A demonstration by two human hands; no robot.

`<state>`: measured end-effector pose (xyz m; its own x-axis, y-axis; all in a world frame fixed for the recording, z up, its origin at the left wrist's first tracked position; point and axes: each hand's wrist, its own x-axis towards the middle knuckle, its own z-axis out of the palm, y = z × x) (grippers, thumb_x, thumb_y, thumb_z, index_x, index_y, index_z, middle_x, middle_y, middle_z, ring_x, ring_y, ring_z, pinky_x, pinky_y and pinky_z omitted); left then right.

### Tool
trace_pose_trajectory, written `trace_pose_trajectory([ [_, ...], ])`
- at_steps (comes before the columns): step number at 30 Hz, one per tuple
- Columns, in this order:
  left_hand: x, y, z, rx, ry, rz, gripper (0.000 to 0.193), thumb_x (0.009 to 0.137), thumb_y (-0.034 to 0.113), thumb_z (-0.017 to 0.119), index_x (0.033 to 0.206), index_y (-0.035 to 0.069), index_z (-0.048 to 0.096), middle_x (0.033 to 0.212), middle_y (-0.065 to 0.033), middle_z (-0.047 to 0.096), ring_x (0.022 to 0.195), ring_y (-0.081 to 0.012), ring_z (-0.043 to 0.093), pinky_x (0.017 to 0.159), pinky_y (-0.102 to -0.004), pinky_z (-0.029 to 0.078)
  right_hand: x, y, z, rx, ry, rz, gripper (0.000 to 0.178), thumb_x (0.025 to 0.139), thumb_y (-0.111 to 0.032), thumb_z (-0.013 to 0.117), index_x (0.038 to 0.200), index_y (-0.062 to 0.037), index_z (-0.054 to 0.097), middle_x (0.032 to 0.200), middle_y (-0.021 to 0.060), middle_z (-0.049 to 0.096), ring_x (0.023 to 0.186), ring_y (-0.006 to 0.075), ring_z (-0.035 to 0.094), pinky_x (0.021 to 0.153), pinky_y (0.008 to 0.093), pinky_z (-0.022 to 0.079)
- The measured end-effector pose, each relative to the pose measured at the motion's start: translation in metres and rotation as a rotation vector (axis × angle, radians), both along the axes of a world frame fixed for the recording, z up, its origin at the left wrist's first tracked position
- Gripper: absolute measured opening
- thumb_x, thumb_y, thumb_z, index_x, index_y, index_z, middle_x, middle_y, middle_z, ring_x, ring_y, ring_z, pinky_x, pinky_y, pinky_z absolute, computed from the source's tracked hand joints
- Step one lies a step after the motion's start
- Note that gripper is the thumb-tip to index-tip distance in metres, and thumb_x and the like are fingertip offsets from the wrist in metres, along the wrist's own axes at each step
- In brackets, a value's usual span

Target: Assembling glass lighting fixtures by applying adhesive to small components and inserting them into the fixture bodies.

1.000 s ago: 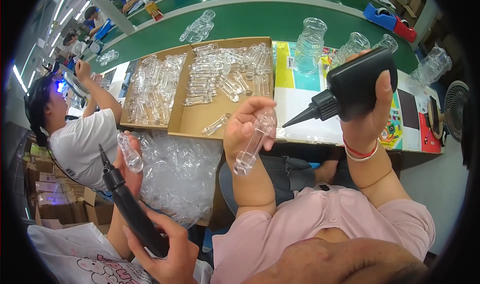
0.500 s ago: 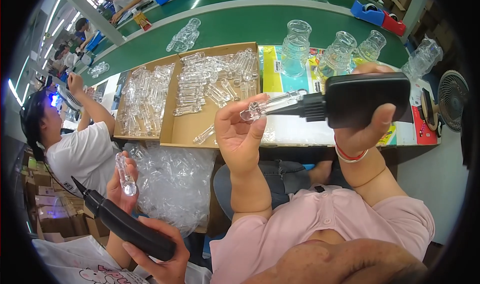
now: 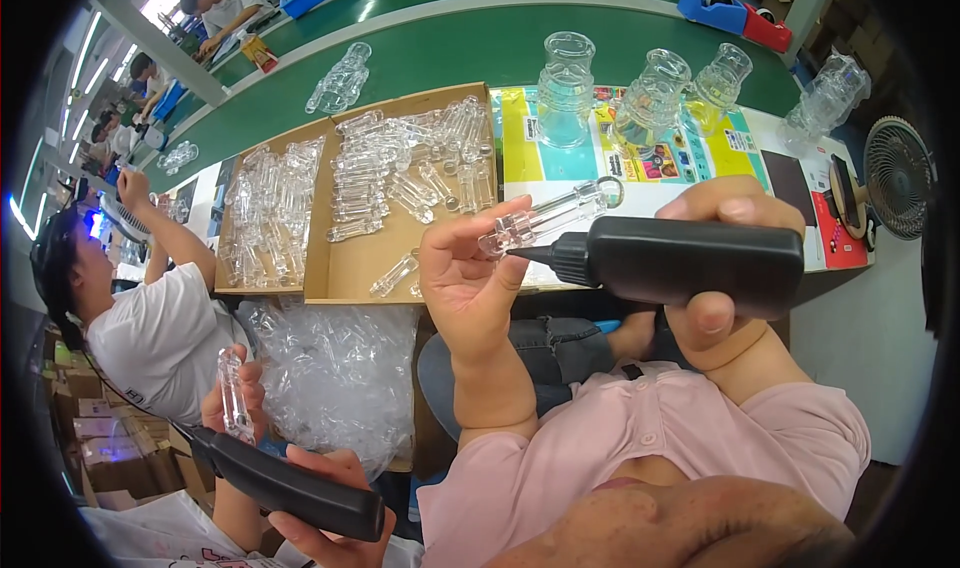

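Observation:
Between the fingertips and thumb of my left hand [image 3: 466,293] is the near end of a clear, tube-shaped piece [image 3: 560,214]. The piece tilts up to the right and ends in a round rim. My right hand [image 3: 712,320] is wrapped round a black squeeze bottle [image 3: 700,263], which lies level with its narrow nozzle pointing left. That nozzle's tip is at my left thumb, just under the clear piece's held end; I cannot tell if it touches the piece. No liquid can be made out.
Shallow cardboard trays [image 3: 322,208] of similar clear pieces stand ahead to the left. Several clear ribbed vessels [image 3: 566,88] stand beyond my hands. On my left, a co-worker's hands [image 3: 330,468] hold another black bottle [image 3: 290,483] and clear piece [image 3: 233,396]. A fan [image 3: 897,178] is at right.
My right hand has lowered the bottle, bringing the nozzle from across the clear piece to below its held end. The co-worker's bottle has come up against their piece.

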<state>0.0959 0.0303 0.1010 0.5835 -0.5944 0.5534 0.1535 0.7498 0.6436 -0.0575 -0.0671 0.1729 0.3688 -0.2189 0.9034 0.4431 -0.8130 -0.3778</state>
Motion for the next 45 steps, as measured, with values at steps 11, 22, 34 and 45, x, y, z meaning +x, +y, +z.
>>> trace_pose_trajectory([
  [11, -0.001, 0.002, -0.001, 0.045, 0.009, 0.003, 0.038, 0.073, -0.002, 0.068, 0.103, 0.002, 0.045, 0.106, -0.0289, 0.055, 0.096, -0.0232, 0.059, 0.084, -0.0305, 0.045, 0.001, 0.007, 0.001, -0.062, 0.068, -0.089, 0.058, 0.073, -0.031, 0.071, 0.11, -0.0003, 0.037, 0.084, 0.0158, 0.057, 0.077, 0.0234, 0.059, 0.068, 0.0306, 0.049],
  [22, 0.0, 0.001, -0.003, 0.016, 0.004, 0.053, 0.038, 0.073, -0.003, 0.067, 0.103, 0.002, 0.044, 0.107, -0.0295, 0.054, 0.098, -0.0238, 0.058, 0.084, -0.0288, 0.046, 0.007, 0.007, -0.002, 0.01, 0.055, -0.033, 0.055, 0.073, -0.024, 0.07, 0.11, 0.0012, 0.039, 0.087, 0.0164, 0.057, 0.079, 0.0238, 0.059, 0.068, 0.0308, 0.048],
  [34, 0.0, 0.0, -0.003, 0.02, -0.005, 0.086, 0.038, 0.071, -0.007, 0.067, 0.102, 0.001, 0.046, 0.106, -0.0274, 0.055, 0.104, -0.0289, 0.055, 0.084, -0.0305, 0.047, 0.009, 0.01, -0.004, 0.147, 0.105, -0.173, 0.057, 0.08, -0.052, 0.054, 0.108, -0.0062, 0.036, 0.089, 0.0137, 0.054, 0.075, 0.018, 0.053, 0.069, 0.0278, 0.046],
  [45, -0.003, -0.001, -0.001, 0.028, 0.002, 0.11, 0.037, 0.071, -0.007, 0.067, 0.102, 0.001, 0.047, 0.104, -0.0274, 0.056, 0.103, -0.0298, 0.056, 0.083, -0.0304, 0.048, 0.006, 0.0, -0.003, 0.115, 0.063, -0.038, 0.053, 0.073, -0.019, 0.07, 0.11, 0.0011, 0.037, 0.092, 0.016, 0.056, 0.079, 0.0238, 0.06, 0.07, 0.0329, 0.051],
])
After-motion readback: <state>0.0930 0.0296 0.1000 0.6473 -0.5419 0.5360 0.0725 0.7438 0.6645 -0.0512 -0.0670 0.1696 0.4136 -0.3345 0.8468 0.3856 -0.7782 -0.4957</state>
